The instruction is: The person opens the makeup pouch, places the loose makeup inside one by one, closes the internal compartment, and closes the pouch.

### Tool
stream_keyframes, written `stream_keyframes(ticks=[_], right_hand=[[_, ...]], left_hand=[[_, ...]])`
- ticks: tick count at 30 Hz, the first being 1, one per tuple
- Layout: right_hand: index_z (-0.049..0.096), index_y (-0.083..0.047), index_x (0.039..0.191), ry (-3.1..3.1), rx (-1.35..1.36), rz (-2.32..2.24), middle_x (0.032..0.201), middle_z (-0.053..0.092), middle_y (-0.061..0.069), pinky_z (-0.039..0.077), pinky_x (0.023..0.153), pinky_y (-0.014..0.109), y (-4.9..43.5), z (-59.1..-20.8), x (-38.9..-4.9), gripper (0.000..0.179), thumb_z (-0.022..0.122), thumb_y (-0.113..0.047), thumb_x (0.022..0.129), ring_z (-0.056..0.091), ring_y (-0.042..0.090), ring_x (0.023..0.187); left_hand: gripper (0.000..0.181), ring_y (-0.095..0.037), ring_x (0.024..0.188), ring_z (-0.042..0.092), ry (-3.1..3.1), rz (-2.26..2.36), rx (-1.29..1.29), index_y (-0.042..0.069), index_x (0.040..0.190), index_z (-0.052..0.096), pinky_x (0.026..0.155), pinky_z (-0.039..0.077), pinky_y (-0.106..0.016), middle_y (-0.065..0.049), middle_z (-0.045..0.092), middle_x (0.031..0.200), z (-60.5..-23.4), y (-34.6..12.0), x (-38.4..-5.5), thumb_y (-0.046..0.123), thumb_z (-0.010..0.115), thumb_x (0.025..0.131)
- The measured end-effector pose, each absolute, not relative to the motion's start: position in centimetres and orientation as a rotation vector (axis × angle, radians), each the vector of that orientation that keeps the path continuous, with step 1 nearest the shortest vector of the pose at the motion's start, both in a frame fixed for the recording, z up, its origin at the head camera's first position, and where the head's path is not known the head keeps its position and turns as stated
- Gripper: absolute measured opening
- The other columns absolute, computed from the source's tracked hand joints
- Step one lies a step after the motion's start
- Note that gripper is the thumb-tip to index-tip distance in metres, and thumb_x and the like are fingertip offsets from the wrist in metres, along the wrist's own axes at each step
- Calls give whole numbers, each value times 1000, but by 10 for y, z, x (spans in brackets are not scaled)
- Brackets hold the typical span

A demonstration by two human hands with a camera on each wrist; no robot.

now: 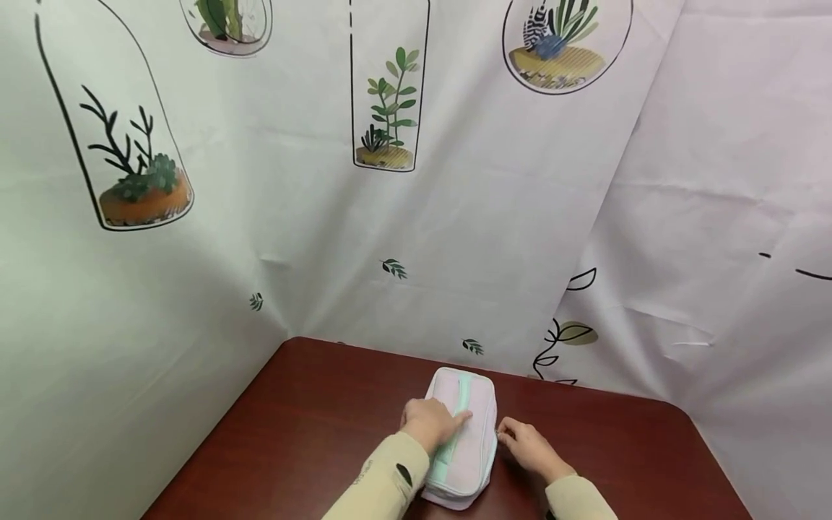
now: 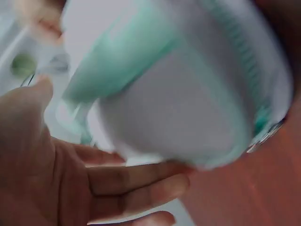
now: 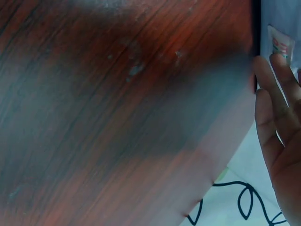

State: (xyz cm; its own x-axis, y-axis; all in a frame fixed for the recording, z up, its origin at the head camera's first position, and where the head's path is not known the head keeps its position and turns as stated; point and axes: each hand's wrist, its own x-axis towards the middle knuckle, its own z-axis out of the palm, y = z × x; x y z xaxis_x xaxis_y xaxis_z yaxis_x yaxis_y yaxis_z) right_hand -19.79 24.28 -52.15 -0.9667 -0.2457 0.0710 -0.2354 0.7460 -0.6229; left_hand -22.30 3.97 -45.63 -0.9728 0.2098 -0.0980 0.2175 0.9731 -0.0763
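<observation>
A pale pink pencil case point(image 1: 477, 440) with a mint-green stripe and mint zipper trim lies on the table. My left hand point(image 1: 429, 422) rests across its left side, one digit stretched over the top. The left wrist view shows that hand point(image 2: 108, 174) with fairly straight fingers against the edge of the case point(image 2: 178, 108), which is blurred; a metal zipper piece point(image 2: 265, 136) glints at its corner. At the right edge of the case, my right hand point(image 1: 529, 448) has its thumb and forefinger brought together on a small zipper pull. In the right wrist view the right hand's other fingers point(image 3: 265, 115) look loosely extended.
The dark red-brown table point(image 1: 338, 404) has rounded back corners. A white curtain point(image 1: 487, 238) printed with plants hangs right behind and along both sides. Past the table edge in the right wrist view, a black cable point(image 3: 244, 186) loops over a pale floor.
</observation>
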Motion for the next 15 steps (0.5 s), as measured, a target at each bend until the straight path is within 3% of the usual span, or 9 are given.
stream_keyframes(ticks=[3, 4, 7, 9, 15], right_hand=[[54, -12, 81, 2921, -402, -1074, 68, 48, -4, 37, 52, 24, 244, -524, -198, 11, 57, -6, 90, 42, 5, 58], [54, -11, 81, 2922, -404, -1093, 68, 49, -3, 37, 52, 24, 245, -524, -198, 11, 57, -6, 90, 43, 5, 58], [54, -10, 81, 2906, -440, -1140, 70, 52, -2, 39, 54, 23, 247, -525, -199, 10, 57, -6, 90, 45, 4, 61], [54, -10, 82, 2879, -459, -1152, 71, 53, -1, 39, 54, 23, 247, -526, -199, 10, 56, -7, 91, 46, 4, 61], [55, -12, 85, 2860, -471, -1121, 70, 53, -2, 38, 55, 24, 249, -528, -199, 8, 55, -10, 92, 44, 3, 60]], left_hand=[[33, -22, 94, 60, 3047, -79, 631, 25, 114, 66, 67, 48, -39, -2, 63, 111, -446, 29, -237, 43, 47, 94], [30, -21, 106, 55, 3034, -124, 764, 31, 122, 61, 74, 48, -39, 1, 59, 121, -443, 27, -241, 34, 50, 94], [50, -17, 130, 35, 2914, -346, 1129, 48, 132, 45, 94, 40, -40, 10, 38, 142, -439, 23, -248, 21, 56, 92], [56, -13, 134, 28, 2811, -448, 1267, 52, 130, 44, 100, 35, -40, 16, 32, 144, -438, 24, -248, 19, 61, 88], [68, -7, 114, 46, 2735, -524, 1275, 57, 119, 52, 86, 43, -30, 20, 38, 138, -440, 28, -246, 27, 83, 67]])
